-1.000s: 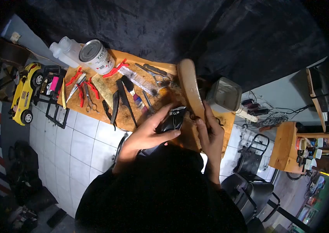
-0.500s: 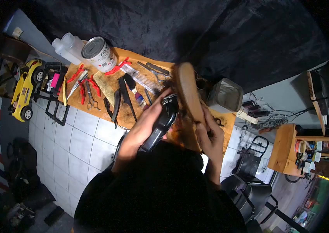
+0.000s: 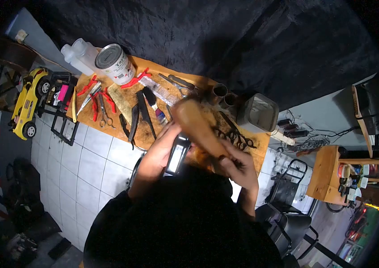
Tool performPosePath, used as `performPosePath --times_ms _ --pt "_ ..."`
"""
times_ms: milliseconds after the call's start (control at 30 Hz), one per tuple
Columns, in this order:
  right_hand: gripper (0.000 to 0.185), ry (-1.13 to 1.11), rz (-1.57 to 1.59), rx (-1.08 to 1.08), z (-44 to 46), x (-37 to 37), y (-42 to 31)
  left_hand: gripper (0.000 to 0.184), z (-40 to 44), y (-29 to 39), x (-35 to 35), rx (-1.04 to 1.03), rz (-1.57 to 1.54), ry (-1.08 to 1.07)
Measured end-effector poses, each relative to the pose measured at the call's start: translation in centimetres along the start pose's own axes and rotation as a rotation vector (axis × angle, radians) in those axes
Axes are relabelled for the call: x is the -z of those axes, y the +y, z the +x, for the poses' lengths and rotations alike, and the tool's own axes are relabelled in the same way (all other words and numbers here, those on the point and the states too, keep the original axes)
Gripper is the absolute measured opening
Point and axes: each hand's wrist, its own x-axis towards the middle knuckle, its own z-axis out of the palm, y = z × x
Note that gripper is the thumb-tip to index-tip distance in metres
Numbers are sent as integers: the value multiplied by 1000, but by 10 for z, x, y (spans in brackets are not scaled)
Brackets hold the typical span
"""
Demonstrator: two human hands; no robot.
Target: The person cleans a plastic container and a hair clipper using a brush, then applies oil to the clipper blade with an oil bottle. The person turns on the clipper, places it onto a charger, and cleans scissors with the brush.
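Note:
My left hand (image 3: 158,151) is wrapped round a black hair clipper (image 3: 177,156), whose upper end is hidden behind the brush. In my right hand (image 3: 241,168) is the handle of a wooden brush (image 3: 196,126), its broad end slanting up and left over the clipper's top. The brush is slightly blurred. Beneath both hands lies a wooden table (image 3: 151,67) strewn with hair. Left of my left hand are a black comb (image 3: 144,114) and a brush with a purple handle (image 3: 154,106). Several black-handled scissors (image 3: 238,137) lie above my right hand.
A can (image 3: 115,64) and clear bottles (image 3: 80,56) stand at the back left. Behind the scissors are metal cups (image 3: 220,90) and a clear container (image 3: 259,113). A yellow toy car (image 3: 29,103) is at the far left, black chairs (image 3: 287,223) at the lower right.
The wooden brush has swung left and down, over the clipper's head. The clipper has turned more upright in my left hand. The scissors and cups behind the brush have come into view.

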Motion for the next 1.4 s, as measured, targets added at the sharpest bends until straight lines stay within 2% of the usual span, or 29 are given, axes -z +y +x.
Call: performPosePath --times_ms 33,133,167,267,300,400,433,533,567,600,667,700,800,933,967,1000,1033,1067,1100,1133,1267,1300,1400 --pt "44 -30 2 -27 -1 -3 -1 42 1 -1 3 10 30 21" --pt "44 31 4 -51 3 -11 -7 37 -2 4 -1 -7 29 -286" --pt "44 72 5 -35 5 -12 -6 35 -5 3 -6 -20 -48 -321" --pt "44 250 -40 18 13 -17 -6 35 -14 11 -14 42 81 -284" --pt "45 291 -41 32 16 -17 -5 34 -9 6 -11 -13 82 -333" --pt "46 253 80 4 14 -13 -5 48 -7 1 -9 -63 144 -136" --pt "45 203 129 -50 6 -9 -5 48 -4 0 -3 -38 73 -93" --pt "45 63 130 -25 3 -4 -7 50 0 9 4 109 -19 -96" --pt "45 49 102 -18 4 -7 -4 35 -1 11 3 151 -42 -106" --pt "45 34 75 -12 5 -9 -1 38 -3 11 -2 98 42 -117" --pt "45 141 110 -89 5 -8 2 45 -7 5 -11 -15 207 -137" --pt "45 237 20 -20 12 -10 4 49 -9 3 -11 -25 272 -186" --pt "45 362 68 14 17 -12 -3 50 -12 4 -9 12 137 -292" --pt "44 182 160 -1 2 -2 -3 48 -7 4 -17 47 -244 2" --pt "43 80 79 85 -1 2 8 55 -2 10 -12 14 -236 -150" --pt "43 -20 -4 172 1 2 6 61 -6 19 -20 -28 -126 -135" --pt "41 -66 -80 57 0 -1 -4 61 -6 14 -16 -9 -126 -8" --pt "42 -39 -88 62 4 -6 -4 61 -6 7 -11 8 -126 123" --pt "43 -14 -95 65 8 -12 -5 60 -6 5 -8 24 -96 1" --pt "44 8 -103 68 10 -16 -5 51 -3 4 -7 72 -63 -44" --pt "44 229 -95 77 17 -20 -5 41 -2 8 -9 -32 233 -199" --pt "43 318 -121 74 20 -22 -5 44 -6 8 -14 0 171 -195" --pt "44 280 -11 43 18 -13 -7 45 -8 1 -14 123 -182 -267"
